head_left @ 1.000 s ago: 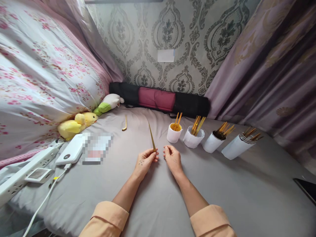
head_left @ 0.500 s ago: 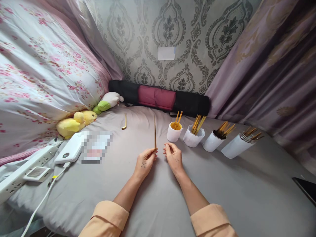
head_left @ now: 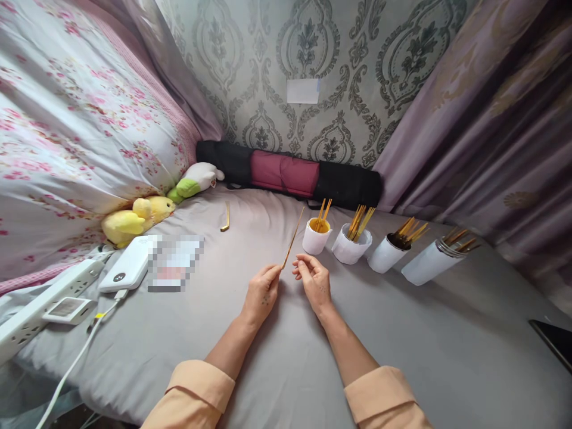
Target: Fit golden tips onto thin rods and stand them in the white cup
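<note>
My left hand (head_left: 261, 296) pinches the lower end of a thin brown stick (head_left: 293, 240) between thumb and fingers. The stick points up and away, tilted to the right, its tip just left of the nearest white cup. Close beside it, my right hand (head_left: 313, 283) has loosely curled fingers, slightly apart, with nothing visible in them. Beyond the right hand, four white-wrapped containers line up: a small cup (head_left: 316, 241), a wider cup (head_left: 351, 250), a taller cup (head_left: 388, 256) and a long tilted-looking cylinder (head_left: 429, 265). Thin yellow to brown sticks (head_left: 357, 221) stand in them.
A small bent golden piece (head_left: 227, 217) lies on the grey sheet (head_left: 286, 369). At left are plush toys (head_left: 138, 221), a white power bank (head_left: 127, 265) with a cable, and a power strip (head_left: 49, 307). A black-and-maroon long bag (head_left: 286, 173) lies along the wall; a dark device (head_left: 554, 342) sits far right.
The stick in my left hand has swung from nearly straight ahead to a rightward tilt as that hand turned. My right hand has barely moved.
</note>
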`<state>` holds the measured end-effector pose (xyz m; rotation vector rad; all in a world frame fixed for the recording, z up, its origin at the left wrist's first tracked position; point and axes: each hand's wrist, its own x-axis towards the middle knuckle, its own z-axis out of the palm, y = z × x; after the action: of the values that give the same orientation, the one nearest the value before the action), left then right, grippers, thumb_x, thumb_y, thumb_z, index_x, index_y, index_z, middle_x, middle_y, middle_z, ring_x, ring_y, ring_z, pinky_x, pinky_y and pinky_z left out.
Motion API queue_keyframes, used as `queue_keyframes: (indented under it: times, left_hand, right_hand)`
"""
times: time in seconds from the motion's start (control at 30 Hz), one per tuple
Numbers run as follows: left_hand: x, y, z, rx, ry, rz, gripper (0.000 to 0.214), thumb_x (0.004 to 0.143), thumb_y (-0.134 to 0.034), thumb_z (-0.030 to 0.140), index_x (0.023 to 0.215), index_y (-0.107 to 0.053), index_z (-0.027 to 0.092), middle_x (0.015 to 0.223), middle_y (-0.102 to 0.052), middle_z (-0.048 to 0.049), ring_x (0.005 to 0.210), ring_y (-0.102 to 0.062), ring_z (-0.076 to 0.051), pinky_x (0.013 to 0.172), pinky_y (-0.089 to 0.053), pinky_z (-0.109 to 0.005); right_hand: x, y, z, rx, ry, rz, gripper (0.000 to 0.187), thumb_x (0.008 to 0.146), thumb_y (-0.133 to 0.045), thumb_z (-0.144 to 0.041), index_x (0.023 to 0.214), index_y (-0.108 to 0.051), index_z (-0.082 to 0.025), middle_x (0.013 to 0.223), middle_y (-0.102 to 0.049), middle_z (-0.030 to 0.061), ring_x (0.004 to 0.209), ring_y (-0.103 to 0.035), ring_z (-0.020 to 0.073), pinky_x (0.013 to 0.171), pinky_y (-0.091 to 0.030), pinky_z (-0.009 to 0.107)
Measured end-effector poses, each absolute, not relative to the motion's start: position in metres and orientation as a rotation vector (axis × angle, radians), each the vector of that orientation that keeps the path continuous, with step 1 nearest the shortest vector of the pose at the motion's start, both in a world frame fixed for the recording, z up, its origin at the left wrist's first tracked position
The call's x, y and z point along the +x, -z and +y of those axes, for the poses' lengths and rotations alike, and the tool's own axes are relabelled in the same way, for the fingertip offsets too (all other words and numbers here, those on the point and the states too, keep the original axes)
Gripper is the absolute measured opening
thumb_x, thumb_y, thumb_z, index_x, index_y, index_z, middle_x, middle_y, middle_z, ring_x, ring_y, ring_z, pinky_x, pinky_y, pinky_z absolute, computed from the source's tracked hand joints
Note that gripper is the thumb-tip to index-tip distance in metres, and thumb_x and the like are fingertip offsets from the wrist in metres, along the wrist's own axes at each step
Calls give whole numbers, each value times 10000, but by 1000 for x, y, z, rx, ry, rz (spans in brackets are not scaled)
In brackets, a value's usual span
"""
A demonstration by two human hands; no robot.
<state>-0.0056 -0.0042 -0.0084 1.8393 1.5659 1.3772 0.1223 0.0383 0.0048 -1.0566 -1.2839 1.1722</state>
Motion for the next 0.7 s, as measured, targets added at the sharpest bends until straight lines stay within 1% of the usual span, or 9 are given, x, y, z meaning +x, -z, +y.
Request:
queue_keyframes:
  times: [0.17,0.33,0.7]
  left_hand:
    - [-9,15,-4,2002,-1322,1598,347,830,-342,142,1101,-548,212,1038,-569,-87,941,-534,-164,822,-412,-288]
    - [-11,19,-5,2107,-1261,1624,378,820,-335,110,1136,-516,209,1062,-549,-96,972,-514,-171,839,-414,-314]
    - [-11,14,-6,2150,-1165,1691,390,795,-336,83,1108,-529,215,1049,-544,-93,982,-504,-185,845,-418,-339]
  right_hand:
    - [122,-4,38,-1019,-1206,-1285,252,746,-494,-301,934,-564,-148,813,-626,64,623,-586,121,552,-474,250]
    - [122,-6,39,-994,-1232,-1257,249,732,-507,-292,929,-560,-149,812,-619,56,617,-589,122,544,-475,248]
    - [124,-6,40,-971,-1282,-1212,246,730,-497,-282,926,-549,-143,826,-609,59,629,-573,116,540,-477,239]
